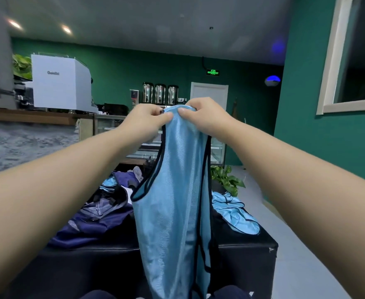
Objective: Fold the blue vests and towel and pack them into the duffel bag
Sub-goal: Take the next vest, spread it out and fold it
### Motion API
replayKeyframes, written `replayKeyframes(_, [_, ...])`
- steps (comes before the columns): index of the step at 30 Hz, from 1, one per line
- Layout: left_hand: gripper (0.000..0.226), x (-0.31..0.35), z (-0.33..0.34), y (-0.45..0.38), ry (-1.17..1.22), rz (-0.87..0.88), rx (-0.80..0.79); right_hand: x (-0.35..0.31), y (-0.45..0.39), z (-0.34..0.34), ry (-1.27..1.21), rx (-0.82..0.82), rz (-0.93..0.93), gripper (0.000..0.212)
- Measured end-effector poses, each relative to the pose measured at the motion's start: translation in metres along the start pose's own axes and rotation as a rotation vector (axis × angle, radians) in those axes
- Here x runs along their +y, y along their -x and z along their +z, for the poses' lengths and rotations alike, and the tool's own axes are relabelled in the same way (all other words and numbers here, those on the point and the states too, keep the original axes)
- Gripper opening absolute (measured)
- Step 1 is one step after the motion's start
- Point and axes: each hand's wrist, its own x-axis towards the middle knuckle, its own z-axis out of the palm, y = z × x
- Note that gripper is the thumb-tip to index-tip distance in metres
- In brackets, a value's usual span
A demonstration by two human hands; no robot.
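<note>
Both hands are up at chest height, close together, pinching the top of a blue vest [173, 212]. Her or his left hand [148, 117] has thumb and fingers curled over the gathered shoulder fabric on one side, and the right hand [203, 117] grips the same bunch just beside it, thumb pressed on the front of the cloth. From that grip the vest hangs straight down, long and narrow, its dark-trimmed armholes open on either side, and its lower edge drops out of sight at the bottom of the view.

Behind the hanging vest stands a black counter [246, 249]. On its left half lies a navy duffel bag [95, 219], slumped and open, with something light blue showing at its far end. On the right half, near the edge, a second blue vest [235, 214] lies crumpled in a loose heap, well apart from the bag.

Further back, a potted plant [226, 178] sits on the floor beyond the counter, and a white coffee machine [61, 83] stands on a wooden bar along the green wall.
</note>
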Motion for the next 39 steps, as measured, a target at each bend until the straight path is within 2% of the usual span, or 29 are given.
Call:
replayKeyframes(2, [0.015,-0.004,0.006,0.007,0.134,-0.074,-0.113,0.003,0.001,-0.001,-0.063,0.032,-0.008,0.026])
replayKeyframes(5, [0.013,-0.009,0.011,0.026,0.018,-0.044,-0.404,0.012,0.002,-0.003,-0.116,0.077,0.005,0.025])
replayKeyframes(7, [0.018,-0.018,0.018,0.043,-0.283,0.017,-0.597,0.022,0.004,-0.007,-0.132,0.096,0.041,0.024])
replayKeyframes(10, [0.033,-0.053,0.025,0.063,-0.935,0.087,-0.801,0.044,0.007,-0.015,-0.234,0.089,0.165,0.023])
replayKeyframes(12, [0.034,-0.073,0.022,0.066,-1.082,0.086,-0.86,0.061,0.011,-0.018,-0.226,0.031,0.243,0.022])
replayKeyframes(14, [0.035,-0.076,0.013,0.06,-1.154,0.129,-0.83,0.077,0.014,-0.018,-0.13,-0.004,0.287,0.026])
replayKeyframes(15, [0.034,-0.073,0.008,0.054,-1.163,0.18,-0.804,0.084,0.014,-0.019,-0.111,0.031,0.287,0.028])
replayKeyframes(17, [0.028,-0.056,-0.003,0.04,-1.14,0.319,-0.715,0.091,0.012,-0.024,-0.134,0.179,0.264,0.03])
replayKeyframes(20, [0.032,-0.043,-0.017,0.025,-1.017,0.618,-0.5,0.09,0.011,-0.037,-0.206,0.407,0.193,0.023])
replayKeyframes(21, [0.037,-0.044,-0.02,0.024,-1.024,0.689,-0.498,0.09,0.013,-0.041,-0.188,0.379,0.17,0.02])
replayKeyframes(23, [0.055,-0.053,-0.018,0.027,-1.168,0.765,-0.678,0.092,0.021,-0.044,-0.055,0.133,0.181,0.024])
replayKeyframes(24, [0.063,-0.059,-0.015,0.031,-1.199,0.765,-0.779,0.096,0.024,-0.042,-0.004,0.025,0.202,0.026])
replayKeyframes(25, [0.07,-0.062,-0.013,0.033,-1.177,0.767,-0.817,0.101,0.025,-0.04,0.009,-0.009,0.208,0.027])
replayKeyframes(29, [0.078,-0.068,-0.015,0.025,-0.979,0.681,-0.69,0.106,0.023,-0.04,-0.114,0.104,0.16,0.018])
replayKeyframes(31, [0.064,-0.068,-0.015,0.024,-0.859,0.604,-0.649,0.108,0.021,-0.039,-0.141,0.125,0.15,0.017])
replayKeyframes(34, [0.028,-0.07,-0.009,0.027,-0.689,0.514,-0.538,0.112,0.017,-0.037,-0.163,0.135,0.149,0.015])
replayKeyframes(39, [0.013,-0.091,0.007,0.034,-0.467,0.359,-0.399,0.126,0.005,-0.024,-0.191,0.1,0.177,0.015])
